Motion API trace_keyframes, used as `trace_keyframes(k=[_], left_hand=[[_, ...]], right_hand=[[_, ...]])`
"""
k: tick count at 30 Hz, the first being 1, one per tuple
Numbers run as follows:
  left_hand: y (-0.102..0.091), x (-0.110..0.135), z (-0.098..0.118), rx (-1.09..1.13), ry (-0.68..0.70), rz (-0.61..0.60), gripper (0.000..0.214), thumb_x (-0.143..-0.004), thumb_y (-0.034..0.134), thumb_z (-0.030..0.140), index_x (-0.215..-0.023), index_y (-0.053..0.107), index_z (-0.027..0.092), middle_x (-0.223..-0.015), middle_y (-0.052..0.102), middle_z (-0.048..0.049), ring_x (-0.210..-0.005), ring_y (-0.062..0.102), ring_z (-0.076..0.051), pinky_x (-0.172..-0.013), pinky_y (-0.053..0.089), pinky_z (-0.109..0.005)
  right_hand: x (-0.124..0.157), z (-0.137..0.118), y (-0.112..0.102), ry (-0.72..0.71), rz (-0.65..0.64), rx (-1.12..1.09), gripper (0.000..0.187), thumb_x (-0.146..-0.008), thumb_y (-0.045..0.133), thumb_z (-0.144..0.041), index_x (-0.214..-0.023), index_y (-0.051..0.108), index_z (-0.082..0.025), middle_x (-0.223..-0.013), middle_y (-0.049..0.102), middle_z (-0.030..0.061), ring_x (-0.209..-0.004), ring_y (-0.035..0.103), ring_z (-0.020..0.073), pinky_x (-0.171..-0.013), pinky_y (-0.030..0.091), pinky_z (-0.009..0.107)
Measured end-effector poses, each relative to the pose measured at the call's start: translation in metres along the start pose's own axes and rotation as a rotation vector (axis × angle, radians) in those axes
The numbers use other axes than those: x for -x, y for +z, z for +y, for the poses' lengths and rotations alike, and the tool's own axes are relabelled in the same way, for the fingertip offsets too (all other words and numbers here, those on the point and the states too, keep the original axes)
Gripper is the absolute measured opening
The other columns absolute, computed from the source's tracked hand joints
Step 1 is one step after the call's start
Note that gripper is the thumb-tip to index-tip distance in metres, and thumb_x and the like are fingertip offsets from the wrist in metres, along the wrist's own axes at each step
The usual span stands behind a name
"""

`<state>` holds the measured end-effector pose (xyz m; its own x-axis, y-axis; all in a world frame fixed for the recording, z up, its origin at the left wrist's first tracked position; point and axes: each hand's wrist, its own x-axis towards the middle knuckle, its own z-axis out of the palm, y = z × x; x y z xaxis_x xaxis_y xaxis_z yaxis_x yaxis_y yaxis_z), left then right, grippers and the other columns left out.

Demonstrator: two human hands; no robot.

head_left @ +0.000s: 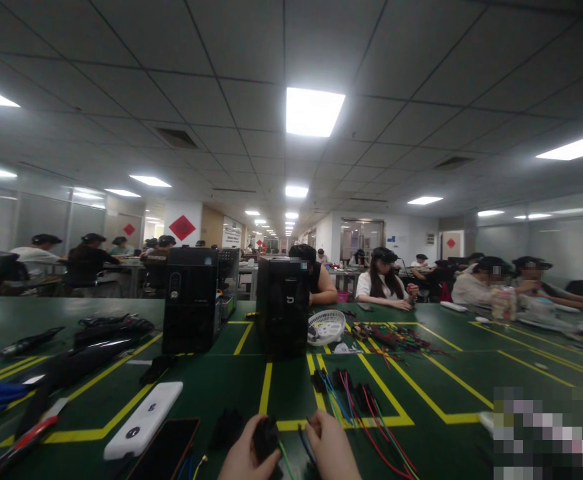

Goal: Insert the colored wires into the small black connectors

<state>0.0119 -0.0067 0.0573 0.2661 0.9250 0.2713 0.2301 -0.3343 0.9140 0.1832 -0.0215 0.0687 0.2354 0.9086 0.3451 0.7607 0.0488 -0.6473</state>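
Low in the head view, my left hand (247,455) grips a small black plastic connector (266,435) between thumb and fingers. A green wire (286,460) runs down from it. Close by on the right, my right hand (332,448) pinches a dark wire (306,445), its tip near the thumb and forefinger. The wire end and the connector are apart. Beyond my right hand lie several black connectors (342,380) with red, blue and green wires. Another black piece (225,428) sits just left of my left hand, too dark to make out.
Two black computer towers (191,300) (284,307) stand ahead on the green table (211,383). A white basket (326,327) and tangled wires (396,337) lie right of them. On the left are a white device (144,420), a phone (165,450) and a red-handled tool (31,437). People sit beyond.
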Motion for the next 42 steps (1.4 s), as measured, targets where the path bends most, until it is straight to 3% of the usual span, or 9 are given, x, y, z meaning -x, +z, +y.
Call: trace_keyframes(k=[10, 17, 23, 28, 33, 38, 42], left_hand=[[0.006, 0.002, -0.001, 0.047, 0.006, -0.056, 0.049, -0.063, 0.053, 0.021, -0.107, 0.035, 0.010, -0.106, 0.057, -0.0170, -0.096, 0.056, -0.019, -0.084, 0.043, -0.024], [0.005, 0.002, -0.003, 0.083, 0.009, -0.020, 0.047, -0.061, 0.056, 0.023, -0.104, 0.038, 0.013, -0.104, 0.059, -0.0143, -0.100, 0.054, -0.021, -0.088, 0.040, -0.029], [0.004, 0.001, -0.002, 0.090, -0.001, -0.027, 0.050, -0.064, 0.056, 0.027, -0.107, 0.036, 0.010, -0.104, 0.058, -0.0156, -0.098, 0.055, -0.020, -0.087, 0.040, -0.026], [0.005, 0.002, -0.001, 0.101, -0.013, -0.019, 0.049, -0.062, 0.058, 0.025, -0.104, 0.037, 0.013, -0.101, 0.060, -0.0129, -0.095, 0.057, -0.019, -0.084, 0.042, -0.024], [0.006, 0.004, 0.004, 0.064, -0.022, -0.042, 0.047, -0.062, 0.058, 0.022, -0.105, 0.038, 0.014, -0.091, 0.063, -0.0100, -0.086, 0.060, -0.018, -0.076, 0.045, -0.023], [0.004, 0.007, 0.012, -0.011, -0.059, -0.012, 0.047, -0.063, 0.057, 0.021, -0.107, 0.041, 0.016, -0.094, 0.064, -0.0078, -0.089, 0.059, -0.019, -0.076, 0.045, -0.022], [0.004, 0.006, 0.011, 0.101, -0.042, -0.054, 0.049, -0.062, 0.057, 0.021, -0.106, 0.036, 0.012, -0.093, 0.063, -0.0117, -0.091, 0.059, -0.019, -0.077, 0.045, -0.024]], right_hand=[[0.005, -0.001, 0.011, -0.060, -0.050, -0.027, 0.025, -0.065, 0.042, -0.002, -0.075, 0.059, -0.017, -0.064, 0.060, 0.0016, -0.063, 0.057, 0.0150, -0.057, 0.039, 0.020], [0.008, -0.009, 0.012, -0.109, -0.008, -0.044, 0.020, -0.067, 0.044, -0.007, -0.077, 0.058, -0.016, -0.078, 0.060, 0.0051, -0.074, 0.056, 0.0155, -0.067, 0.040, 0.021], [0.016, -0.026, 0.006, -0.155, -0.131, 0.029, 0.014, -0.072, 0.044, -0.019, -0.071, 0.058, -0.019, -0.068, 0.061, 0.0023, -0.065, 0.055, 0.0154, -0.057, 0.037, 0.021], [0.024, -0.034, 0.003, -0.210, -0.093, 0.235, 0.009, -0.069, 0.047, -0.022, -0.067, 0.056, -0.020, -0.066, 0.060, 0.0021, -0.062, 0.055, 0.0161, -0.052, 0.033, 0.022], [0.023, -0.036, 0.006, -0.217, -0.100, 0.285, 0.015, -0.071, 0.044, -0.019, -0.067, 0.058, -0.020, -0.066, 0.062, 0.0037, -0.062, 0.057, 0.0171, -0.052, 0.034, 0.023], [0.023, -0.039, 0.005, -0.227, -0.175, 0.298, 0.024, -0.075, 0.039, -0.018, -0.068, 0.062, -0.020, -0.069, 0.066, 0.0059, -0.064, 0.060, 0.0176, -0.052, 0.035, 0.022], [0.024, -0.043, 0.004, -0.241, -0.187, 0.318, 0.026, -0.075, 0.038, -0.015, -0.070, 0.063, -0.020, -0.071, 0.067, 0.0067, -0.066, 0.061, 0.0177, -0.053, 0.036, 0.022]])
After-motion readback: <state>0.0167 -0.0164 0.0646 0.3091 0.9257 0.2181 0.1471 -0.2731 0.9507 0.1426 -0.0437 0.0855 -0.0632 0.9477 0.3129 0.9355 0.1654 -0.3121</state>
